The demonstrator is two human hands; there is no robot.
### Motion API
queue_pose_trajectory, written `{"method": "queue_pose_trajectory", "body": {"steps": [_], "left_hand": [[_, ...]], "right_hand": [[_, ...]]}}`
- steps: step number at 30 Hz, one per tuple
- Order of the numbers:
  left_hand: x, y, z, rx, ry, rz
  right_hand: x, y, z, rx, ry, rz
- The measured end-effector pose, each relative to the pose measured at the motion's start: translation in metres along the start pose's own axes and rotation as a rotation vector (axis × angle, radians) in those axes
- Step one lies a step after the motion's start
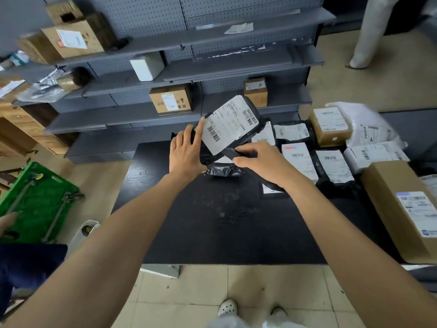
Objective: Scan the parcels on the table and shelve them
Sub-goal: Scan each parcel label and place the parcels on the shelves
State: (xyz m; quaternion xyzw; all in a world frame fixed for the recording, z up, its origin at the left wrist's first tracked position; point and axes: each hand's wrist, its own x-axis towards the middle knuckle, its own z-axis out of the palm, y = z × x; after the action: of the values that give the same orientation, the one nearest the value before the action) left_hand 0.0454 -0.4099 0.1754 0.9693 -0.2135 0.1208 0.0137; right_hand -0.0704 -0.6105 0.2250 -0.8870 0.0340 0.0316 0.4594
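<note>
One black parcel [259, 121], a soft plastic mailer, is held at a tilt over the far middle of the worktop [212, 221], with its white label [227, 129] turned toward the camera. Its crumpled lower end hangs close to the surface, and I cannot tell whether it touches. The left grip [186, 152] holds the mailer's left edge, with the index finger straight along the label's side and the thumb hidden. The right grip [262, 162] is clenched round a dark narrow object [233, 152] just below the label. Given the task it is probably a handheld scanner, though its shape is unclear.

The bag looks light and limp. The slack film wrinkles, so a pinch on loose plastic would likely let it sag or slip. The surer hold is across the filled body, with the fingers kept off the barcodes.

Just behind and to the right, more parcels lie close together on the worktop:
- a flat black mailer [334, 166]
- a small white box [299, 162]
- a brown box [329, 125]
- a white bag [369, 129]
- a long brown carton [406, 209], nearest the camera

Beyond the worktop, grey shelving [236, 65] already carries a few cartons [170, 99]. A green trolley [35, 202] sits on the floor to the left.
</note>
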Motion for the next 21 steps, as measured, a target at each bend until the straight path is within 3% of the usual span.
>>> {"method": "queue_pose_trajectory", "body": {"steps": [21], "left_hand": [[0.013,-0.070,-0.013,-0.045,-0.014,0.038]], "right_hand": [[0.014,-0.057,0.045,0.039,0.085,0.050]]}}
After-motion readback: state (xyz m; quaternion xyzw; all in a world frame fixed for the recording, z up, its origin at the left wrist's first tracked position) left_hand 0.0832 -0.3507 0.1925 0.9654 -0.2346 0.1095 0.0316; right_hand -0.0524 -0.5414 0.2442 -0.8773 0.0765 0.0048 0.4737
